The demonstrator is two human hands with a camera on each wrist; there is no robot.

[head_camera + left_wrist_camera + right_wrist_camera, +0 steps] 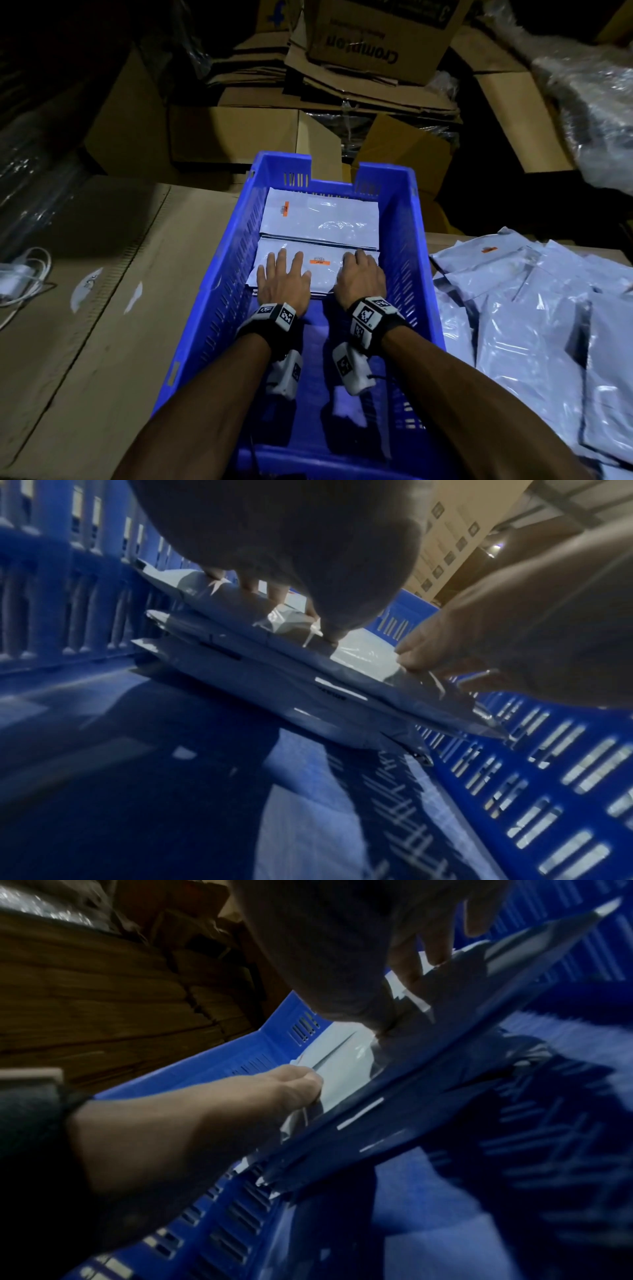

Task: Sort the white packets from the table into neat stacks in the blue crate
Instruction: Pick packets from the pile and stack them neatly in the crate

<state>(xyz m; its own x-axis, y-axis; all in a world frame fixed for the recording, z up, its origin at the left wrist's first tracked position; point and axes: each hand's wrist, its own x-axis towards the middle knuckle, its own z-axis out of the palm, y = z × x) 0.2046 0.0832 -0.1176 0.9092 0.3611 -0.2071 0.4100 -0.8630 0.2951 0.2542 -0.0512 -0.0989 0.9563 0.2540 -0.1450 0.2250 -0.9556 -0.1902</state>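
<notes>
A: Item one, largest: blue crate (226, 274), long axis running away from the person. What did the head view list that the wrist views lacked?

B: The loose heap of white packets (534, 308) on the worktop (102, 308) to the crate's right, well apart from both hands. Also cardboard boxes (233, 133) beyond the crate.

A: And inside the crate?

B: Two stacks, long edges lying across the crate. Far stack (322, 216) against the end wall; near stack (308, 270) just before it, orange label up.

A: What did the wrist views add?

B: Layering. The left wrist view showed the near stack as several packets, edges slightly stepped, resting on the crate floor.

A: Hands?

B: Left hand (284, 277) lay palm-down on the near stack, fingers (281, 258) straight and spread, gripping nothing. Right hand (361, 277) sat on the stack's right part, fingers bent downward onto the top packet; whether they pinched it, I could not tell.
</notes>
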